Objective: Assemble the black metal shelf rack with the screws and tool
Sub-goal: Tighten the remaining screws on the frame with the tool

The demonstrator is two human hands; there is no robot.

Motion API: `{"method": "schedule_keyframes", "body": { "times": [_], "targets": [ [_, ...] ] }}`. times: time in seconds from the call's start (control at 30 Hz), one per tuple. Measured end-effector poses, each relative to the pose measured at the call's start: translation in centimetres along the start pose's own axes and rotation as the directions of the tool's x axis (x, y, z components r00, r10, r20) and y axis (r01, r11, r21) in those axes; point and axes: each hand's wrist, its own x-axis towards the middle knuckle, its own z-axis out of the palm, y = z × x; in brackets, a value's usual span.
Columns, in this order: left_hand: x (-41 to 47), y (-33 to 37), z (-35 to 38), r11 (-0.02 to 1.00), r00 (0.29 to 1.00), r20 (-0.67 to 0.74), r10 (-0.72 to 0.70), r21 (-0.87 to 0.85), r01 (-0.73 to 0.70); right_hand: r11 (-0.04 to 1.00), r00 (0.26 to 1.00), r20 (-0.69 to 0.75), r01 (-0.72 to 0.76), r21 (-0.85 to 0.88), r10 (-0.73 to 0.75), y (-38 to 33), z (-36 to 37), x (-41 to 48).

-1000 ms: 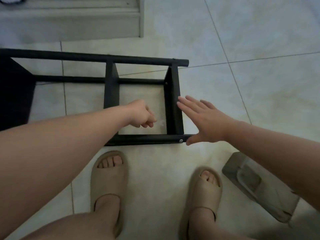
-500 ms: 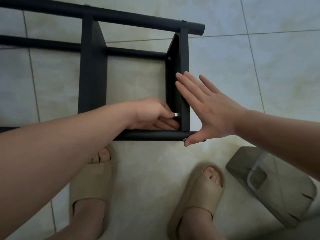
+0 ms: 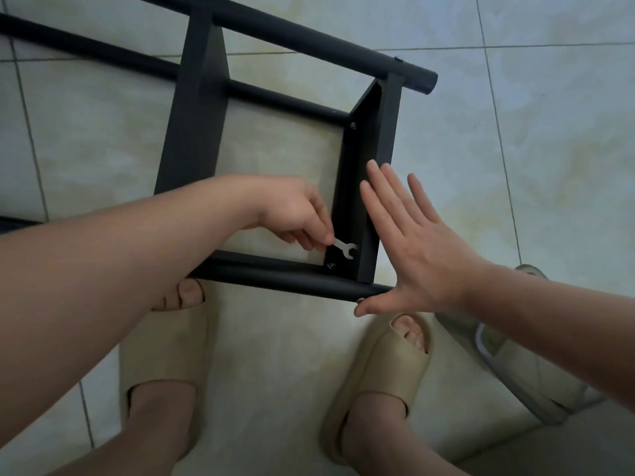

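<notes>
Pinched in the left hand fingers, a small flat wrench sits against the end panel's inner face, just above a screw at the black rack frame's near corner on the tiled floor; right hand, fingers straight, presses flat on that panel's outer face

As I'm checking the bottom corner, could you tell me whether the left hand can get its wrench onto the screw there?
Probably yes: the left hand holds the wrench close beside the screw, with nothing between them.
</notes>
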Motion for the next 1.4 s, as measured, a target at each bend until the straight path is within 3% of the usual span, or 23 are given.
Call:
{"method": "schedule_keyframes", "body": {
  "times": [0.13,0.3,0.5,0.77,0.97,1.4],
  "targets": [
    [0.1,-0.1,-0.4,0.999,1.000,-0.006,0.001,0.050,-0.001,0.998,0.998,-0.057,-0.004,0.059,0.007,-0.3,1.1,0.2],
    [0.4,0.4,-0.2,0.999,0.996,0.087,0.005,-0.033,-0.002,0.996,0.995,-0.097,0.010,0.087,-0.001,-0.2,1.6,0.3],
    [0.5,0.0,0.3,0.962,0.991,0.132,0.033,-0.273,0.004,0.996,0.993,-0.114,0.020,0.086,-0.010,-0.1,1.8,0.3],
    [0.2,-0.5,1.6,0.774,0.993,0.086,0.085,-0.634,-0.012,0.994,0.992,-0.124,0.026,0.102,-0.013,-0.1,1.8,0.4],
    [0.5,-0.6,1.9,0.800,0.999,-0.016,0.048,-0.598,-0.047,0.994,0.991,-0.134,0.033,0.105,-0.018,0.0,2.0,0.4],
    [0.9,-0.3,2.3,0.851,0.996,-0.089,0.028,-0.520,-0.070,0.994,0.990,-0.139,0.038,0.099,-0.024,0.1,2.0,0.5]
  ]
}}
